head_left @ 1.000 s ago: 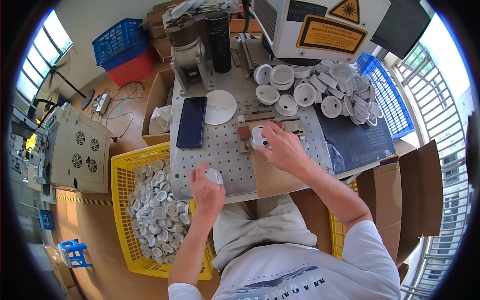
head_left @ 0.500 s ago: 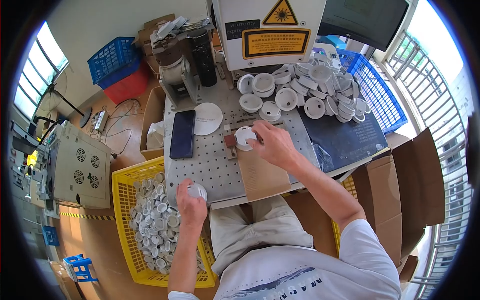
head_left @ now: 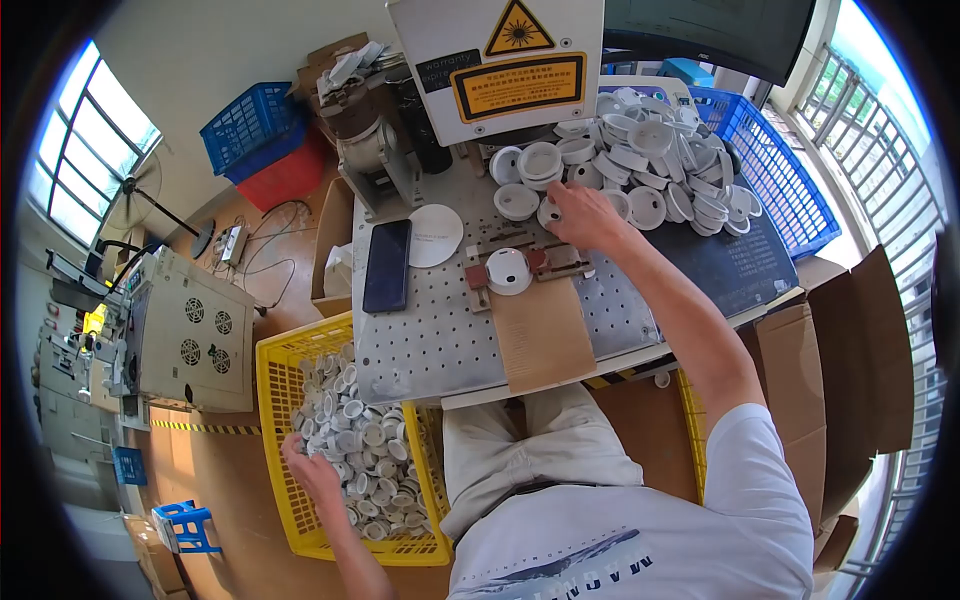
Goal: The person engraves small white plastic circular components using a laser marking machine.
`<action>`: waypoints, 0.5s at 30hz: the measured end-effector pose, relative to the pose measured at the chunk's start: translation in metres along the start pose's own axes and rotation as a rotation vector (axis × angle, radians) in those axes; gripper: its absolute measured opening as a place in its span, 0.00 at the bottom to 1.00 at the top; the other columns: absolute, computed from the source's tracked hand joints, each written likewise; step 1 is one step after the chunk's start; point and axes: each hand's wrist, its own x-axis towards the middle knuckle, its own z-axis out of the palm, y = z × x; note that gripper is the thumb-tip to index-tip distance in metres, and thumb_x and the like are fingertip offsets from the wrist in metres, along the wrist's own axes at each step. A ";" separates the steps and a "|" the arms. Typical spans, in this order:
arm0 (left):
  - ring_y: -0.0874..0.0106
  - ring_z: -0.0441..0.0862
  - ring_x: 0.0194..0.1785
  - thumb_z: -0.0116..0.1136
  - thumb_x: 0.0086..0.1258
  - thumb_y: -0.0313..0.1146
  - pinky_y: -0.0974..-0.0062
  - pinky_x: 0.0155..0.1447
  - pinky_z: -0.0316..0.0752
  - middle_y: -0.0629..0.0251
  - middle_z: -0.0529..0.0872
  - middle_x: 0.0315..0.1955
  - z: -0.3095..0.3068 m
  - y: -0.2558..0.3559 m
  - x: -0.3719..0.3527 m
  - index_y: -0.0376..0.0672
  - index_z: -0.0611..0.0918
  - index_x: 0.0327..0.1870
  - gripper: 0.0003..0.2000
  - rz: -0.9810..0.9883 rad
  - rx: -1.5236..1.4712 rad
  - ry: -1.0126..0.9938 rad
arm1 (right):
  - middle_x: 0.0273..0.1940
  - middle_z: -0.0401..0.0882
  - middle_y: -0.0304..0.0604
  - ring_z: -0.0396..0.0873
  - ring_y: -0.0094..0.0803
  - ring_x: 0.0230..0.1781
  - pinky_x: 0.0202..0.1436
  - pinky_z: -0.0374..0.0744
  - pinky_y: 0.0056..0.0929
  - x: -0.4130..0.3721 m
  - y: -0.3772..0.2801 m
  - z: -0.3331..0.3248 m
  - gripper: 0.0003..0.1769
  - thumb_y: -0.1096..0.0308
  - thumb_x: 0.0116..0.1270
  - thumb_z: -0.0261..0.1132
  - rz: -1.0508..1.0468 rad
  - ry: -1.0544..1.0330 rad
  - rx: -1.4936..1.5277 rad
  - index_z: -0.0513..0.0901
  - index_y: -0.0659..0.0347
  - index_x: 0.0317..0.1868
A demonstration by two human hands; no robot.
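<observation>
A round white plastic lid [head_left: 508,271] with a small dark slot sits in the fixture, between two reddish-brown clamp blocks [head_left: 538,263] on the perforated metal plate [head_left: 430,345]. My right hand [head_left: 588,216] is beyond it at the near edge of the lid pile [head_left: 655,165], fingers closed on another white lid [head_left: 547,212] partly hidden by them. Down at the left, my left hand [head_left: 314,474] hovers over the yellow basket [head_left: 278,490] of loose white lids [head_left: 375,440]. Its fingers look loosely apart and no lid shows in them.
A white machine head [head_left: 500,70] with laser warning labels overhangs the back of the plate. A phone [head_left: 387,266] and a white paper disc [head_left: 435,236] lie left of the fixture. Cardboard [head_left: 545,335] lies in front. A blue basket [head_left: 770,150] and open carton [head_left: 800,390] stand right.
My right hand has moved from the fixture to the lid pile. My left hand has gone down to the yellow basket, and the lid it held is gone from it. The camera view has shifted.
</observation>
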 end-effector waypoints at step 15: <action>0.55 0.74 0.33 0.46 0.48 0.15 0.61 0.42 0.70 0.56 0.75 0.28 0.127 0.154 0.026 0.35 0.72 0.32 0.09 0.376 -0.293 -0.405 | 0.66 0.69 0.55 0.81 0.56 0.50 0.55 0.79 0.45 -0.145 -0.015 -0.025 0.38 0.58 0.56 0.72 0.177 0.165 0.187 0.69 0.60 0.65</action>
